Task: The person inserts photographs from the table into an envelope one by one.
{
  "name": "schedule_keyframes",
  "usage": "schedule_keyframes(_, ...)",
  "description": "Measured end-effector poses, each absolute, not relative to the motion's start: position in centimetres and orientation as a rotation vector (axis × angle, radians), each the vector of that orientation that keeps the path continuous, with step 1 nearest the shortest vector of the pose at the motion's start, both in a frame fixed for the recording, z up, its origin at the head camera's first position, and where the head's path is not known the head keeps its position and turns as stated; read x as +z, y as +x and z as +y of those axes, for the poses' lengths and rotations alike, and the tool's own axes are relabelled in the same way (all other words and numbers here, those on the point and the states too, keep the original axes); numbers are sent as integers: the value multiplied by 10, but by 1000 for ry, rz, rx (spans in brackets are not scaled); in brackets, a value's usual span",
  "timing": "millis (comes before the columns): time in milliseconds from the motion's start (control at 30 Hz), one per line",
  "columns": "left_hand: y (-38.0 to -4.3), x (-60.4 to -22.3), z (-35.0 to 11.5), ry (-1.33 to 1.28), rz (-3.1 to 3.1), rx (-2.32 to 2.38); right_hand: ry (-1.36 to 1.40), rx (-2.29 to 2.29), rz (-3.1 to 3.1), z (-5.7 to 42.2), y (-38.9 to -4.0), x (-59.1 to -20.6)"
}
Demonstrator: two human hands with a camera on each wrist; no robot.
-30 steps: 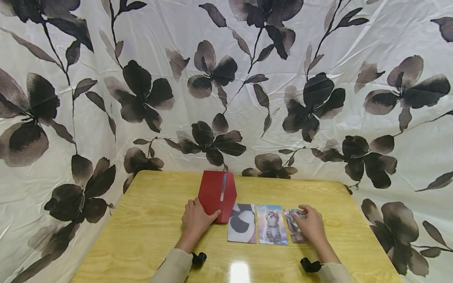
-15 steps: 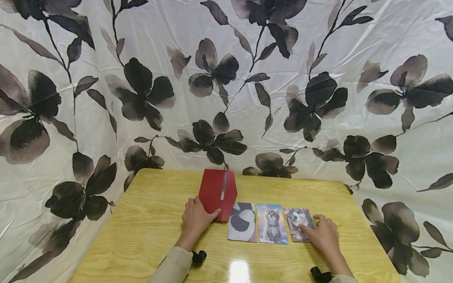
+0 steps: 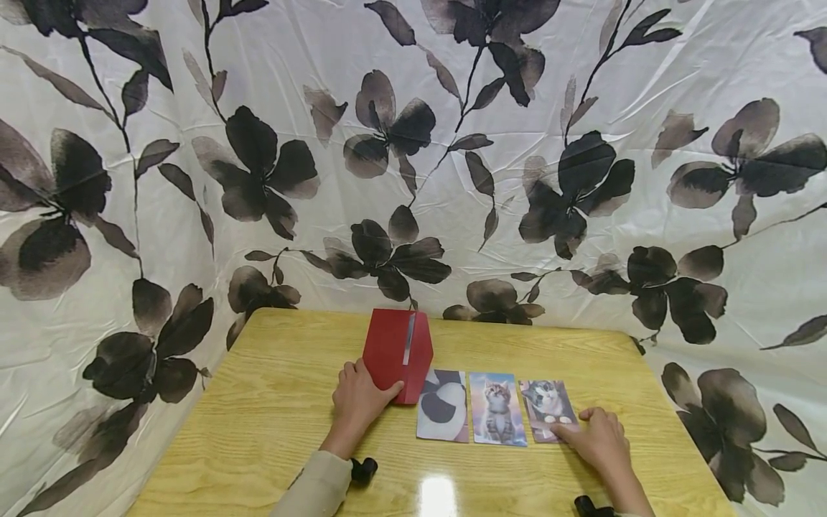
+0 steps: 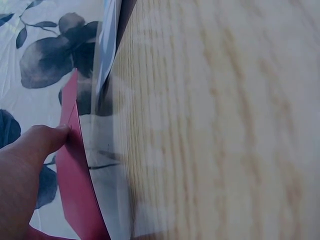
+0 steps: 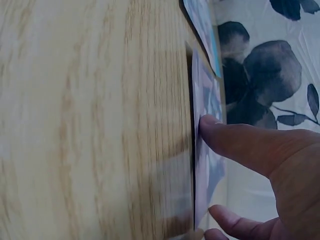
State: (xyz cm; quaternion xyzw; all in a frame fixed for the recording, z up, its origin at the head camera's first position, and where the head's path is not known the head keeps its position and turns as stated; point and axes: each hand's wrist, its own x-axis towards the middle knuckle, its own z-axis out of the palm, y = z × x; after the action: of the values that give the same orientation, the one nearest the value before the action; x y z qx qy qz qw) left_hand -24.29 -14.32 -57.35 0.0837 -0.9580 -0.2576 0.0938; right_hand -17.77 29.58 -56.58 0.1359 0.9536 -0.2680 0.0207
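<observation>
In the head view my left hand [image 3: 358, 402] holds the lower end of a red envelope [image 3: 385, 348], its thumb over the front. The envelope's pointed flap faces right, beside a narrow pale strip. Three picture cards lie in a row to its right: a black-and-white picture card [image 3: 443, 408], a kitten card [image 3: 497, 413] and a grey-and-white cat card [image 3: 544, 398]. My right hand [image 3: 597, 438] touches the cat card's lower right part with its thumb. In the right wrist view the thumb [image 5: 240, 142] presses that card's face, the other fingers near its corner.
The yellow wood-grain table [image 3: 271, 416] carries everything. A white cloth [image 3: 452, 215] with dark flowers hangs behind it and at the sides. Black wrist cameras sit at both wrists, the left wrist camera [image 3: 364, 471] close above the table.
My right hand has drawn back to the right and toward me, uncovering the cat card, which stays nearly in place. The left hand and the envelope have kept still.
</observation>
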Motion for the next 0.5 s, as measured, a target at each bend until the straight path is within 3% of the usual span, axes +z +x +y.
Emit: schedule_keyframes(500, -243, -572, -144, 245, -2849, -762, 396, -842, 2954, 294, -180, -563)
